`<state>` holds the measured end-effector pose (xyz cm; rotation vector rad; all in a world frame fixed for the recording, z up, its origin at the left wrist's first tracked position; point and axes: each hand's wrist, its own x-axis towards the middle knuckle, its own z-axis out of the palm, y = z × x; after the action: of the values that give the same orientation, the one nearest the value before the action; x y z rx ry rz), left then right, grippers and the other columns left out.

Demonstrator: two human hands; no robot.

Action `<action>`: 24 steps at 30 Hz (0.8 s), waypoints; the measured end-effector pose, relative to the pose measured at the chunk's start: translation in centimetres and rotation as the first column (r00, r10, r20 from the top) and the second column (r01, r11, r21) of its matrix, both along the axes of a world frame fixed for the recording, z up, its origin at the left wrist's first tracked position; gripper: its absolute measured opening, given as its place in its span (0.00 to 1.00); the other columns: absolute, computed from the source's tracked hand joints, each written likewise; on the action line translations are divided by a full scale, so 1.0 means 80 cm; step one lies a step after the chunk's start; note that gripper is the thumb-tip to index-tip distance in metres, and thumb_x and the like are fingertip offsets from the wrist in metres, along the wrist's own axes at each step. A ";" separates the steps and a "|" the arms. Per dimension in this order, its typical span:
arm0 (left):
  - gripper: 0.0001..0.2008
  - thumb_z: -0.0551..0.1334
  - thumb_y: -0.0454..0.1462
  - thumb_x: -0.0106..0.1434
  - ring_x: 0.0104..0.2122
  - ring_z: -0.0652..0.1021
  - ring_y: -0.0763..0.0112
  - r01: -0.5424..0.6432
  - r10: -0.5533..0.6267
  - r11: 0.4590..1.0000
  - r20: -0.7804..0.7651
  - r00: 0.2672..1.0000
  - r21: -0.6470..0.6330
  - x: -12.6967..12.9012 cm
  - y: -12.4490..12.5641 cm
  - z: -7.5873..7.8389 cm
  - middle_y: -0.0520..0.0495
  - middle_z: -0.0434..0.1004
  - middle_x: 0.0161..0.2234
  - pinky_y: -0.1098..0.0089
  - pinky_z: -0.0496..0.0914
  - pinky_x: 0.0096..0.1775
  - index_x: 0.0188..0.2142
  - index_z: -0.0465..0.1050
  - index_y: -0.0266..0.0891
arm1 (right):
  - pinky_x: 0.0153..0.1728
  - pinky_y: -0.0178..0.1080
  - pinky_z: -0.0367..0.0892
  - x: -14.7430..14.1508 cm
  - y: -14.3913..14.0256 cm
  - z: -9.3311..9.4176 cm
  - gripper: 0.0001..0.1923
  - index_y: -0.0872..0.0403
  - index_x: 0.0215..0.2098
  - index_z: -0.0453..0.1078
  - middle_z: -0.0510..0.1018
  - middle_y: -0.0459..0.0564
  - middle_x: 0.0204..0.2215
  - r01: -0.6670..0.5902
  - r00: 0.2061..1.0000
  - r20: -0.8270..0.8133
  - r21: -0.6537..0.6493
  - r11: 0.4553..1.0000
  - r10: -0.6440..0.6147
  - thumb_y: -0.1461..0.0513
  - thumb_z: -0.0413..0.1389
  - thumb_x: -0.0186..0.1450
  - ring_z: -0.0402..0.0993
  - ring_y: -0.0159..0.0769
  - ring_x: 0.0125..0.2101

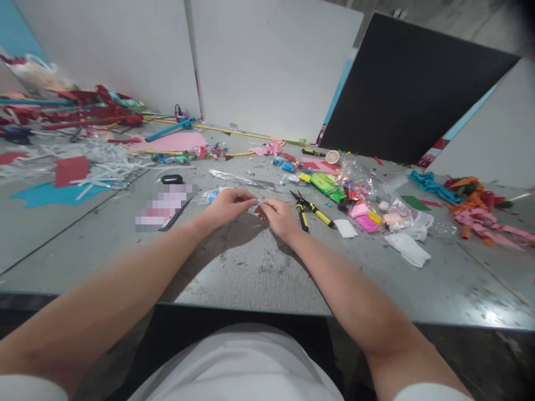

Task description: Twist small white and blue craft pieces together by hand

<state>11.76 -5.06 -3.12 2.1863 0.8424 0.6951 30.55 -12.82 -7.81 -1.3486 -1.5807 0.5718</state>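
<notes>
Here both hands meet over the middle of the grey desk [259, 267], fingertips drawn together on one small pale piece [257, 206] that looks like a scrap of clear wrap or paper with a dark red bit at its right end. The left hand [228, 205] pinches its left end between thumb and forefinger, the other fingers curled loosely under. The right hand [281, 216] pinches the right end the same way, knuckles up, so the piece sits stretched between the two hands just above the desk surface. What it is exactly is too small to tell.

Judging by the pose, the step in hand is fine finger work on that piece: twisting, folding or pulling it open. Whatever follows seems to call for a steady two-handed pinch and small, opposed turns of the fingertips rather than any reach.

Just right of the right hand lie yellow-handled pliers [310, 211], handles pointing away from the hand, and beyond them a white slip [345, 228]. Farther right sits a clear bag of coloured clay blocks [363, 209], green, pink and yellow showing through. Just behind the left hand a blue-and-clear wrapper [211, 196] rests on the desk, and well to the left of it a small black case [171, 179] lies near shredded white paper [104, 161].
</notes>
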 end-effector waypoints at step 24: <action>0.13 0.68 0.44 0.74 0.35 0.81 0.69 0.066 -0.070 0.994 -0.035 0.997 -0.085 -0.003 0.002 0.002 0.49 0.81 0.37 0.64 0.80 0.42 0.42 0.78 0.35 | 0.44 0.43 0.77 0.001 -0.003 0.005 0.14 0.56 0.42 0.77 0.82 0.46 0.35 0.031 0.989 0.141 0.063 0.998 -0.040 0.52 0.64 0.75 0.80 0.35 0.36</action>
<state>11.49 -4.88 -3.00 2.1488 0.7983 0.5763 30.65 -13.09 -7.38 -1.3948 -1.6712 0.4106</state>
